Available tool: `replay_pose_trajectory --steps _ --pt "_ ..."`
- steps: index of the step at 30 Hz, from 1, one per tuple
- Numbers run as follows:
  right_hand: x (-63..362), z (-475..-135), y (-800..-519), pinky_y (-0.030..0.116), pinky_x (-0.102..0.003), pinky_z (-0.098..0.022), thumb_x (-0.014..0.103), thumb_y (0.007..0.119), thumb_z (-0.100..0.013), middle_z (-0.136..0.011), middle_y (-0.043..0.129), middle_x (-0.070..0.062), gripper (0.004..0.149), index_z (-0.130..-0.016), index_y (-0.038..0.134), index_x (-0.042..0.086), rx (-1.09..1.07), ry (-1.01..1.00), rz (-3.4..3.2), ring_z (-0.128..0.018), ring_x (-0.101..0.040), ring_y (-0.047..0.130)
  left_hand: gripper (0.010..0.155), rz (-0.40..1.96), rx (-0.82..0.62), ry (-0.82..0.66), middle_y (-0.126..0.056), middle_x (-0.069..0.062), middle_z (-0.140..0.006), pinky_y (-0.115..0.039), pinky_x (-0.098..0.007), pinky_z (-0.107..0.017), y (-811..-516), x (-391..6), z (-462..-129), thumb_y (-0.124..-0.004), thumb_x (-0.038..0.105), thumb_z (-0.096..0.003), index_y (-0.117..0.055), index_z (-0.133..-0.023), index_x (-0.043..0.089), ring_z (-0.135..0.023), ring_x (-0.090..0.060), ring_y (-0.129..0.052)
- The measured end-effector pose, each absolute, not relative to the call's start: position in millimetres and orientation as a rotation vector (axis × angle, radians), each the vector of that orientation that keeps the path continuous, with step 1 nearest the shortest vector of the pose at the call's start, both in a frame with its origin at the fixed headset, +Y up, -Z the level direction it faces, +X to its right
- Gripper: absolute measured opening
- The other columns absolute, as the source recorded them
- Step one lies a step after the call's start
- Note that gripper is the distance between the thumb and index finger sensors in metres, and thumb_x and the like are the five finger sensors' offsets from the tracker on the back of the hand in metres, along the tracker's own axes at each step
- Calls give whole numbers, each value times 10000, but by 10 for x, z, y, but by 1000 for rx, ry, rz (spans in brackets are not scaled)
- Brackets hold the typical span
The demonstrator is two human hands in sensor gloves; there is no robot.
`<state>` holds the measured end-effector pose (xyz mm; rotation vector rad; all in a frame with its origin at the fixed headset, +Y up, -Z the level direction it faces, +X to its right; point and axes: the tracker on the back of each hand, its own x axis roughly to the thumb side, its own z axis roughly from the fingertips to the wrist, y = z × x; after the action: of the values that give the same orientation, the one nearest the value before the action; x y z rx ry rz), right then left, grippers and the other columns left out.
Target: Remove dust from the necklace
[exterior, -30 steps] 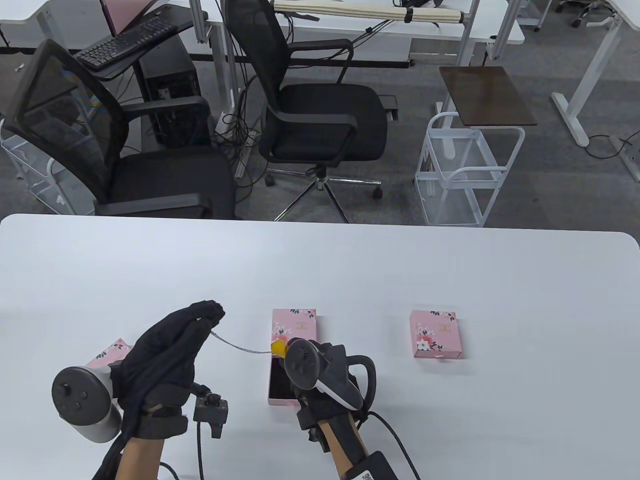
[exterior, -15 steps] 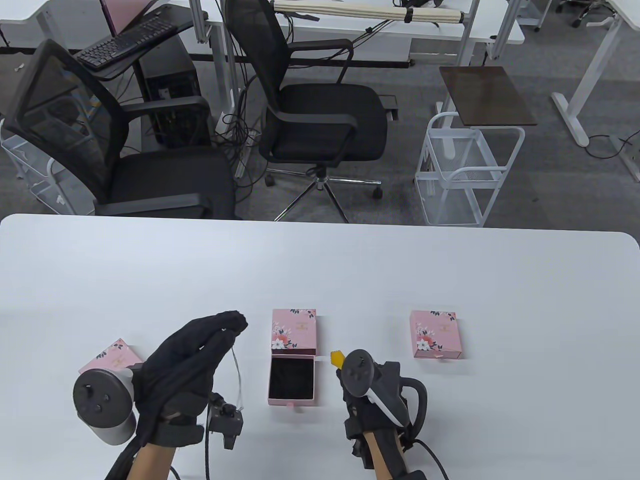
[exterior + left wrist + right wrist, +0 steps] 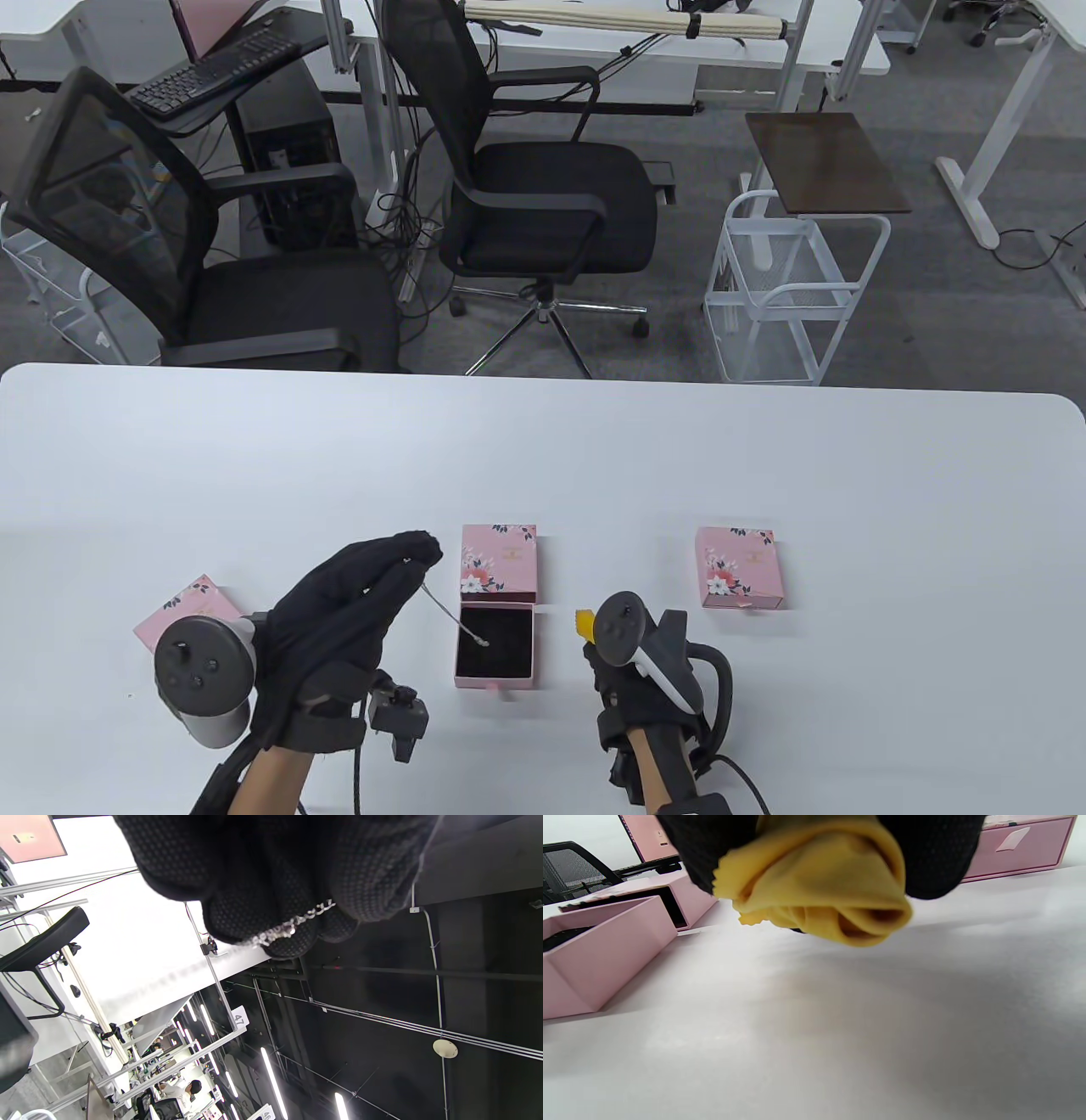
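Note:
A thin silver necklace [image 3: 447, 609] hangs from my left hand [image 3: 373, 586], pinched at the fingertips [image 3: 422, 549]. Its lower end dangles over the black lining of the open pink drawer box [image 3: 495, 649]. In the left wrist view the chain [image 3: 292, 927] shows between the gloved fingertips [image 3: 360, 895]. My right hand [image 3: 632, 679] sits right of the open box and grips a bunched yellow cloth [image 3: 584, 623]. The right wrist view shows the cloth [image 3: 818, 891] held just above the white table [image 3: 840, 1027], with the open drawer [image 3: 598, 946] at the left.
The drawer's floral pink sleeve [image 3: 499, 564] lies just behind it. A closed pink box [image 3: 738, 567] lies to the right and another [image 3: 188, 609] at the left, behind my left hand. Office chairs [image 3: 543, 187] and a white wire cart [image 3: 789, 289] stand beyond the table's far edge.
My right hand drew the yellow cloth off the chain and moved right, away from the open box. My left hand shifted right, and the freed necklace now hangs down over the drawer.

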<state>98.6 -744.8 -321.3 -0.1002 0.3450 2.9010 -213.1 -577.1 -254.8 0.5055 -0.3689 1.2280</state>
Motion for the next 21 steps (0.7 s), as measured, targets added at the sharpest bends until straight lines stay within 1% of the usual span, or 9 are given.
replay_pose_trajectory --steps 7,10,14,21 --pt "987 -3232 -7499 721 -554 -582 357 765 -645 -897 845 -216 439 -1009 737 113 -126 373 2951 -700 -425 865 360 1224 435 -356 -1053 4 -809 -845 -419 -531 -5891 -2049 -2650 -876 469 -531 -959 -831 289 -719 -187 -992" --pt "958 -3238 -7536 713 -559 -592 356 800 -628 -913 831 -218 465 -1018 728 114 -127 414 2998 -714 -426 854 360 1215 413 -367 -1054 1 -809 -844 -422 -532 -5889 -2033 -2646 -876 468 -532 -960 -832 287 -720 -190 -992" --pt "904 -3238 -7589 684 -573 -617 397 825 -610 -983 753 -243 583 -1080 650 101 -115 498 3065 -776 -454 798 362 1197 402 -384 -1053 -1 -811 -842 -424 -534 -5859 -2030 -2618 -877 467 -533 -961 -833 283 -719 -198 -991" --pt "865 -3224 -7560 628 -611 -654 432 829 -605 -1074 629 -301 720 -1149 531 67 -74 625 3049 -853 -514 711 360 1200 402 -374 -1055 0 -807 -842 -424 -533 -5859 -2046 -2625 -877 467 -533 -962 -831 284 -719 -197 -991"
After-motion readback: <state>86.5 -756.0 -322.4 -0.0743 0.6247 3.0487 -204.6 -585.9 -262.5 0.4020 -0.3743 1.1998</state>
